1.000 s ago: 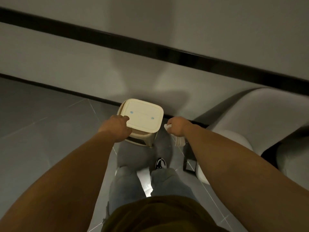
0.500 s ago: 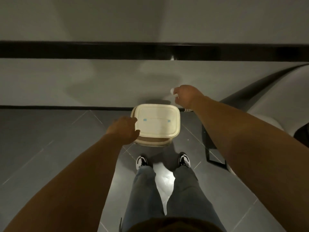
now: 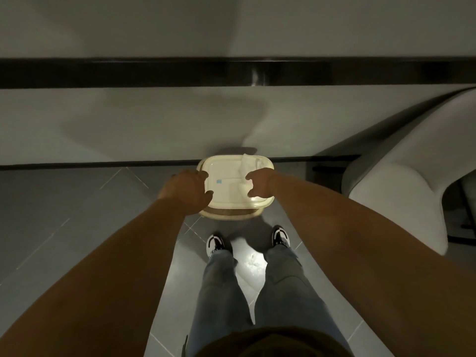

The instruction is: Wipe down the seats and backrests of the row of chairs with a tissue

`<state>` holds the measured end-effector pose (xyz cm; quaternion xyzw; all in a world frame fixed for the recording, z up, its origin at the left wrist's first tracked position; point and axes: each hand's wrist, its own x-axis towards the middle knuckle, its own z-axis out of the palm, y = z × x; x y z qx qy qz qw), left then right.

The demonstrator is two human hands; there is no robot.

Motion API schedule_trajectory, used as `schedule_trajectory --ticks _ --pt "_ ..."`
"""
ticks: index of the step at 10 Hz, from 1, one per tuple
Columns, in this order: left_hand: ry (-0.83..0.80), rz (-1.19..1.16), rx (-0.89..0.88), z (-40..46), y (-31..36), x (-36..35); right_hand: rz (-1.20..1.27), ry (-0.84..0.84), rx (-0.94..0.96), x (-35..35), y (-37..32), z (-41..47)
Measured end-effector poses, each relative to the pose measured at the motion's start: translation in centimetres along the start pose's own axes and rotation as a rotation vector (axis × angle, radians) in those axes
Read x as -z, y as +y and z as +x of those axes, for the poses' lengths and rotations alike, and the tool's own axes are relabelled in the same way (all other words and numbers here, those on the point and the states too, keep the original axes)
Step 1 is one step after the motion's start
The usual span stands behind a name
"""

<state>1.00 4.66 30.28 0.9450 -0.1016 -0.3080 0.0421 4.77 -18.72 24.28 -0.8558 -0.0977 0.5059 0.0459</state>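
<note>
Over the bin (image 3: 233,213), your left hand (image 3: 186,193) grips its lid (image 3: 226,185). Your right hand (image 3: 260,185), fingers spread, touches the tissue (image 3: 244,164). 1 chair (image 3: 401,176) stands right.

right hand (image 3: 258,185) moved from wall to bin lid (image 3: 226,186) | tissue (image 3: 244,166) now over lid

1. A cream bin (image 3: 233,213) with a rounded lid (image 3: 226,186) stood on the floor, right up against the wall.
2. Dark grey floor tiles (image 3: 64,207) ran off to the side, thin pale grout lines, with a shiny glare spot between the feet.
3. Black-and-white sneakers (image 3: 215,244) and blue jeans (image 3: 221,292) showed just below the bin.
4. The pale wall (image 3: 128,119) had a wide black band (image 3: 128,73) across it and a thin dark skirting at the bottom.
</note>
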Motion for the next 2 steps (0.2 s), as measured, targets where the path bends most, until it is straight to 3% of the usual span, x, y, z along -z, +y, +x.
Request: schedule_trajectory --ticks 2 --pt "0.070 0.033 -0.056 -0.9 1.1 2.5 -0.025 0.089 -0.086 2.7 1.7 -3.7"
